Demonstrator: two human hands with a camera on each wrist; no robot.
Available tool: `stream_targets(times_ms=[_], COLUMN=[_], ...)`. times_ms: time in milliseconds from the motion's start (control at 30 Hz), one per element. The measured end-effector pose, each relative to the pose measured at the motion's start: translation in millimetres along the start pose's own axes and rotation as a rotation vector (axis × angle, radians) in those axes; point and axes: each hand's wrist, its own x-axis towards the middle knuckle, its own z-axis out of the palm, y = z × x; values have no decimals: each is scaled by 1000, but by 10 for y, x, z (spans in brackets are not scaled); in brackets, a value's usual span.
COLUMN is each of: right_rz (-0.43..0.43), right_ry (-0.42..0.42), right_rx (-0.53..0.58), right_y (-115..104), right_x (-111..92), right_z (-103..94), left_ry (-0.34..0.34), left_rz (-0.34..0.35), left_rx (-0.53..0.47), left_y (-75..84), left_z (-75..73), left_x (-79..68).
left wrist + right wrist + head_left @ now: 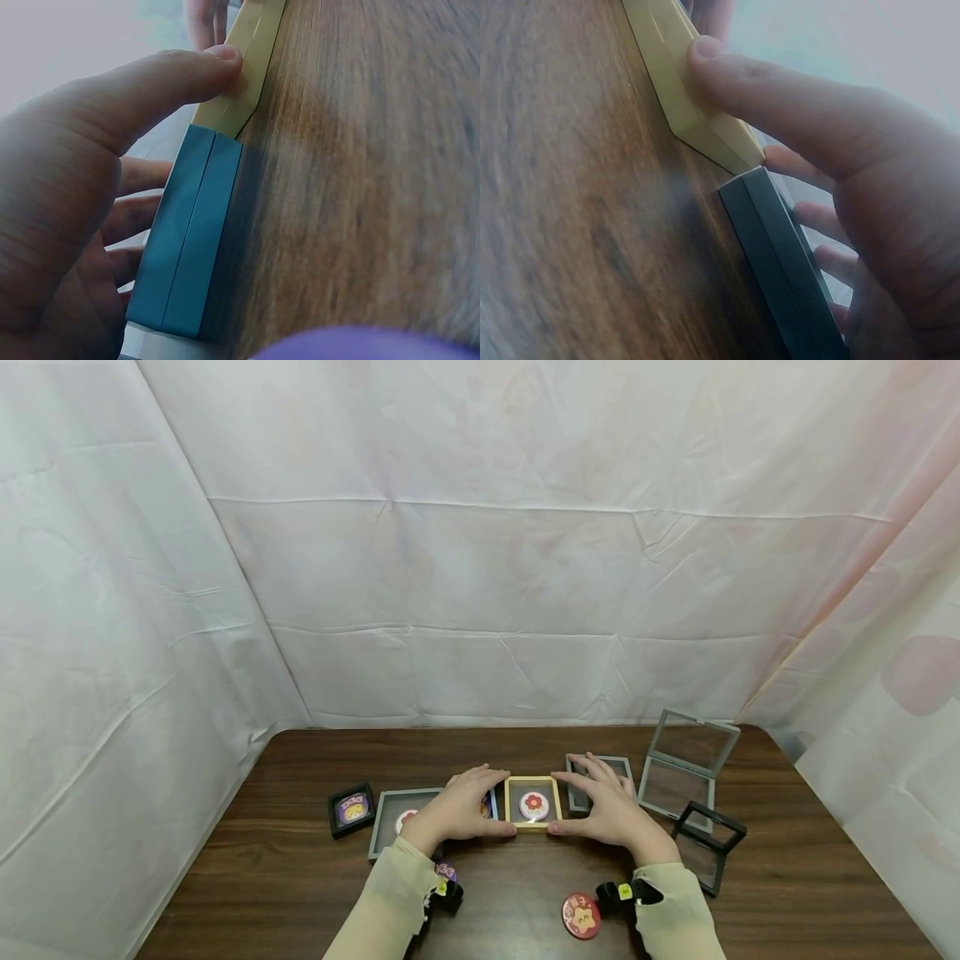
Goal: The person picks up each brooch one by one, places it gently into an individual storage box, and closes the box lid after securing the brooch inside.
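Observation:
A yellow-framed display case (534, 827) lies flat on the table, its clear window showing a white round badge (533, 806) with a red flower. From the left, my left hand (468, 804) grips the case, thumb on the front side and fingertips at the back corner. My right hand (611, 806) holds the opposite end the same way. In the left wrist view, a blue case (187, 232) stands beside the yellow one under the left hand. A dark grey-green case (772, 255) touches or nearly touches the yellow case's other side, beneath the right hand.
On the left are a black case (339, 832) with a purple badge and a grey-green case (408, 792), partly covered. To the right, a grey case (696, 767) and a black case (721, 846) have raised lids. A red badge (581, 916) and a half-hidden purple badge (447, 871) lie nearer.

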Motion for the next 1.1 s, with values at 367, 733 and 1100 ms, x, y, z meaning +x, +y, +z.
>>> stream_targets(times_ms=[367, 733, 1100], right_rz=[21, 38, 47], right_ry=[6, 6, -27], right_rx=[-4, -41, -46], right_y=[1, -32, -146], right_x=[6, 14, 6], right_z=[15, 12, -41], left_ry=[3, 11, 7], left_rz=[-5, -17, -19], left_rx=[6, 10, 2], left_y=[-1, -6, -1], left_z=[3, 14, 11], left_x=[1, 8, 1])
